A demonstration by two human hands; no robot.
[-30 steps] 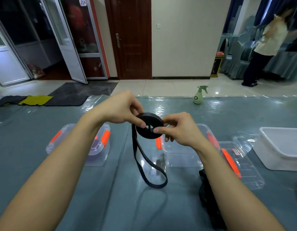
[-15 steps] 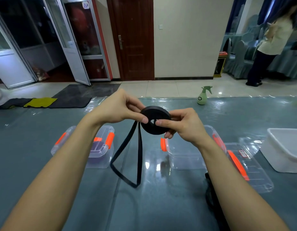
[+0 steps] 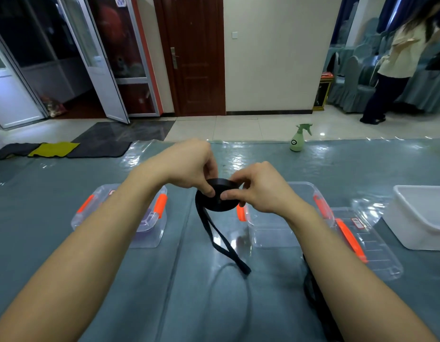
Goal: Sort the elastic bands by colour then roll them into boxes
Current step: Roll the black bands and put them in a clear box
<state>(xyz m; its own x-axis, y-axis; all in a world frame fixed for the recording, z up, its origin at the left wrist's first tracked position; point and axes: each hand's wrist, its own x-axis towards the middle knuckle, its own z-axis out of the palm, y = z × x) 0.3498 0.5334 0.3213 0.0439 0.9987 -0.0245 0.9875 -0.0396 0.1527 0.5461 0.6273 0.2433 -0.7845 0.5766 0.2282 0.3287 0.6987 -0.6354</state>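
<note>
Hands [image 3: 228,186] pinching black band roll [image 3: 220,197], tail dangling

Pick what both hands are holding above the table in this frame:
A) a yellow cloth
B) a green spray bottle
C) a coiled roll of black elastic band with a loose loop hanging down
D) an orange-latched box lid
C: the left hand and right hand pinch a black band roll between them, and its unrolled tail hangs in a loop toward the table.
</note>
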